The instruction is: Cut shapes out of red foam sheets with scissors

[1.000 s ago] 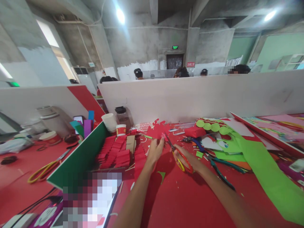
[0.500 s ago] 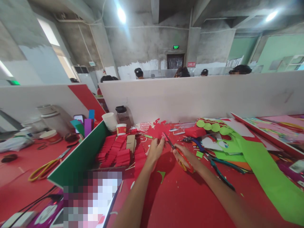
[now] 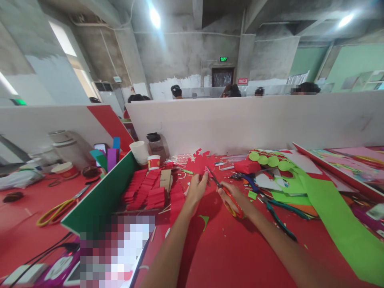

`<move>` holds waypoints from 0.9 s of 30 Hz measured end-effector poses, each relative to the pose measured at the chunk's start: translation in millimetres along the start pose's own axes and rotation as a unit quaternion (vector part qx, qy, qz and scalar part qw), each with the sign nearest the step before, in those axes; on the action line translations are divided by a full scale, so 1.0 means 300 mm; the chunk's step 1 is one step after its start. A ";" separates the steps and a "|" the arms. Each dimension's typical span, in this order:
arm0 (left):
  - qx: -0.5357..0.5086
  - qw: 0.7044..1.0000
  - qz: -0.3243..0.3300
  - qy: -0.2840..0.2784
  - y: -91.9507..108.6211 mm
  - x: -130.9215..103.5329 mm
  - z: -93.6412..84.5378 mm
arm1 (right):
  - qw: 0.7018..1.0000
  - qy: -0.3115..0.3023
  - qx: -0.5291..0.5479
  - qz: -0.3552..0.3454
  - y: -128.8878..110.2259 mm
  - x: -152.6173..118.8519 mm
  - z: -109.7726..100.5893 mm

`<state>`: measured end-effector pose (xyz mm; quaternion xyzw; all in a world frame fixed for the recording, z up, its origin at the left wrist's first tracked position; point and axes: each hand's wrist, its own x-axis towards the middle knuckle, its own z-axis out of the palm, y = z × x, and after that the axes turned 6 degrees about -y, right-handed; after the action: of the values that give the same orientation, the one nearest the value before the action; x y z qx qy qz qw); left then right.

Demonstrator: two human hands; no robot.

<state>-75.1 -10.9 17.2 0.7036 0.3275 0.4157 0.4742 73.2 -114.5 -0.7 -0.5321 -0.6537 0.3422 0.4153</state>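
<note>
My right hand (image 3: 228, 193) is closed around the orange-red and yellow handles of a pair of scissors (image 3: 237, 207). The dark blades point up and left, toward the fingertips of my left hand (image 3: 198, 187). Between the pinched thumb and fingers of that hand is a small piece of red paper (image 3: 206, 171), right at the blade tips; its full outline is hard to make out. Just beyond the left hand lie red paper scraps (image 3: 196, 162) with jagged edges. A small green offcut (image 3: 204, 222) rests on the red table (image 3: 228, 252) between my forearms.
Folded red paper stacks (image 3: 148, 188) lie at left beside a green divider board (image 3: 102, 196). A paper cup (image 3: 154, 162) and a bottle (image 3: 155, 145) stand behind them. Rightward are teal-handled pliers (image 3: 280, 222) and a long green sheet (image 3: 336, 216). A white partition (image 3: 240, 124) runs across the back.
The view has shifted very slightly. Both hands, the scissors and the red paper piece stay in nearly the same place.
</note>
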 end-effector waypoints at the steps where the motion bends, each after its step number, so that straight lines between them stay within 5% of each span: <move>1: 0.000 1.000 0.000 -0.001 0.001 -0.001 0.000 | 1.000 0.001 0.001 0.000 -0.001 0.000 0.000; 14: -0.011 1.000 0.000 -0.004 0.011 -0.003 -0.001 | 0.998 0.024 -0.052 -0.041 -0.005 0.007 0.000; 27: 0.020 0.999 0.015 -0.037 0.028 -0.016 0.006 | 0.999 -0.006 0.042 0.014 0.033 0.000 0.008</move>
<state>-75.1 -18.6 23.3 0.7326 0.3075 0.3895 0.4659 74.9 -112.4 -10.5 -0.5211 -0.6337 0.3781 0.4288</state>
